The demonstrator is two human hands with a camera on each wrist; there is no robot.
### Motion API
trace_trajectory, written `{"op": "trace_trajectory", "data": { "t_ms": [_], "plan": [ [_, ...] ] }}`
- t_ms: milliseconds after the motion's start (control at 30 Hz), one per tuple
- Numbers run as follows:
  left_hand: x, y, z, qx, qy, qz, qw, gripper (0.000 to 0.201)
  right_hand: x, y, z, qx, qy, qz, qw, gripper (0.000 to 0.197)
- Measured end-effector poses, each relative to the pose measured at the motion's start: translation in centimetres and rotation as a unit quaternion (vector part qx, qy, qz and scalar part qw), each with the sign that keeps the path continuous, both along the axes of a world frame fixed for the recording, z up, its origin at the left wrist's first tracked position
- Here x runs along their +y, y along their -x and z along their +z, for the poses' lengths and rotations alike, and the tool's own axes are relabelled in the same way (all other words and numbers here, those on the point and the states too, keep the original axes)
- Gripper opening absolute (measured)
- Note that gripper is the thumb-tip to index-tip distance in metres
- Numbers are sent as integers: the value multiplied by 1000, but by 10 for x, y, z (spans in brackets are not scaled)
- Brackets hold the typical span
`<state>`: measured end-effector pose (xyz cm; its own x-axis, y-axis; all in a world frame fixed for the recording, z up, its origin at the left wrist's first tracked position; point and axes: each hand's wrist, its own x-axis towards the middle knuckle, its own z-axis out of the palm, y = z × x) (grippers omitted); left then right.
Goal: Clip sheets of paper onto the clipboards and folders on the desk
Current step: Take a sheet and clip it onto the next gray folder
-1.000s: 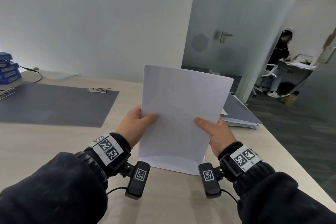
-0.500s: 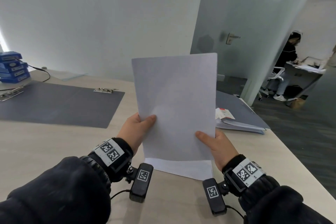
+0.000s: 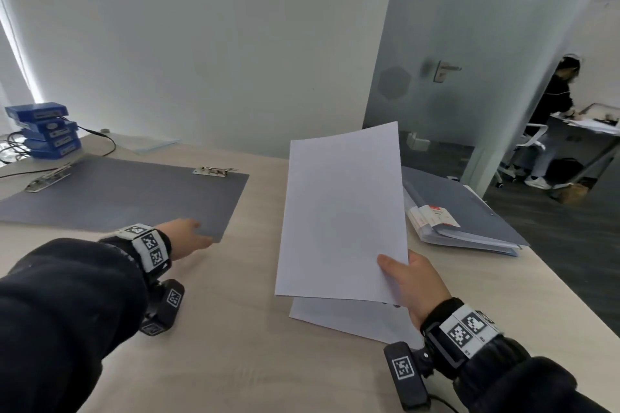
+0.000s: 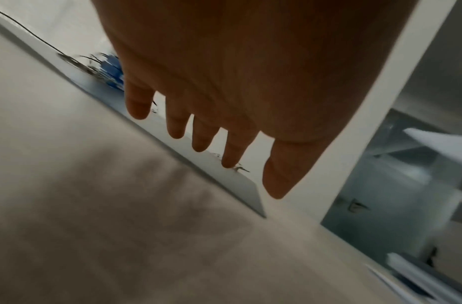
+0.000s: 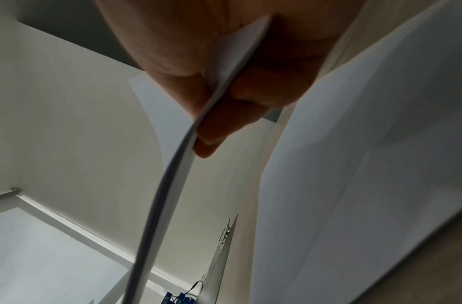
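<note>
My right hand [image 3: 407, 273] pinches the lower right corner of a thin stack of white sheets [image 3: 342, 214] and holds it upright over the desk; thumb in front, fingers [image 5: 253, 107] behind the paper's edge [image 5: 172, 174]. More white paper [image 3: 349, 318] lies flat on the desk under it. My left hand [image 3: 186, 238] reaches out, fingers [image 4: 176, 123] straight, over the near right corner of an open grey folder [image 3: 127, 194]. The folder lies flat with one metal clip [image 3: 213, 171] at its far right and another [image 3: 47, 178] at its far left.
A pile of shut grey folders [image 3: 469, 221] with a red-and-white label lies at the desk's right edge. Blue boxes [image 3: 45, 129] and black cables sit at the far left corner. Beyond a glass partition [image 3: 469, 60], a person works at another desk [image 3: 590, 131].
My left hand has let go of the sheets and moved left to the grey folder's corner. My right hand alone now holds the stack, which tilts to the right.
</note>
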<state>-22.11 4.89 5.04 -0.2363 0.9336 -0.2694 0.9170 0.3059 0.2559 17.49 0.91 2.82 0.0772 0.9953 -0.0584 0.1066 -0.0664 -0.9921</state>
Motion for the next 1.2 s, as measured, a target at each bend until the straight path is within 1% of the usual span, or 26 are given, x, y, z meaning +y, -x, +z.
{"op": "trace_trajectory", "data": {
  "t_ms": [100, 167, 200, 233, 267, 333, 367, 400, 433, 500, 567, 633, 733, 833, 900, 967, 1033, 1133, 1200],
  "plan": [
    [2, 12, -13, 52, 47, -2, 998, 56, -2, 11, 2, 0, -2, 8, 1000, 11],
    [1, 4, -18, 91, 58, -23, 994, 53, -1, 18, 1, 3, -6, 14, 1000, 11],
    [-1, -4, -17, 96, 54, -40, 993, 51, 1, 21, 0, 6, -8, 15, 1000, 10],
    [-3, -14, -14, 88, 48, -62, 993, 51, 3, 25, 0, 8, -8, 16, 1000, 10],
    [-4, -25, -12, 59, 42, -82, 994, 53, 5, 27, -1, 10, -6, 15, 1000, 10],
    [-7, -42, -5, -31, 36, -110, 993, 61, 9, 33, -2, 19, -1, 10, 1000, 10],
    [-8, -46, -2, -66, 27, -117, 991, 61, 10, 34, -3, 23, 2, 6, 1000, 10],
    [-11, -46, 1, -80, 14, -114, 990, 60, 12, 36, -4, 26, 4, 3, 1000, 10],
    [-14, -42, 2, -77, 0, -98, 992, 59, 13, 37, -5, 27, 5, 2, 1000, 10],
    [-22, -28, 2, -41, -6, -58, 997, 56, 14, 40, -7, 21, 7, 4, 1000, 9],
    [-32, -9, 0, -14, 20, -38, 999, 55, 15, 44, -6, 13, 8, 12, 1000, 10],
    [-45, 9, -4, -5, 35, -24, 999, 53, 14, 52, -5, 6, 10, 26, 1000, 10],
    [-64, 26, -10, 13, 37, -35, 999, 57, 14, 69, -3, 5, 12, 48, 999, 8],
    [-91, 28, -19, 38, 61, -68, 995, 70, 13, 94, 1, -6, 10, 79, 997, 9],
    [-108, 23, -24, 36, 75, -77, 994, 75, 12, 111, 3, -16, 9, 101, 995, 9],
    [-124, 17, -24, 14, 76, -97, 992, 74, 11, 129, 3, -20, 13, 119, 993, 9],
    [-137, 19, -21, -39, 57, -104, 992, 64, 10, 145, 3, -17, 16, 127, 992, 9],
    [-162, 34, -10, -129, 21, -63, 989, 37, 8, 169, 0, -18, 17, 151, 988, 7],
    [-175, 51, -5, -205, -20, -30, 978, 27, 10, 181, -4, -28, 21, 167, 985, 7]
  ]
}}
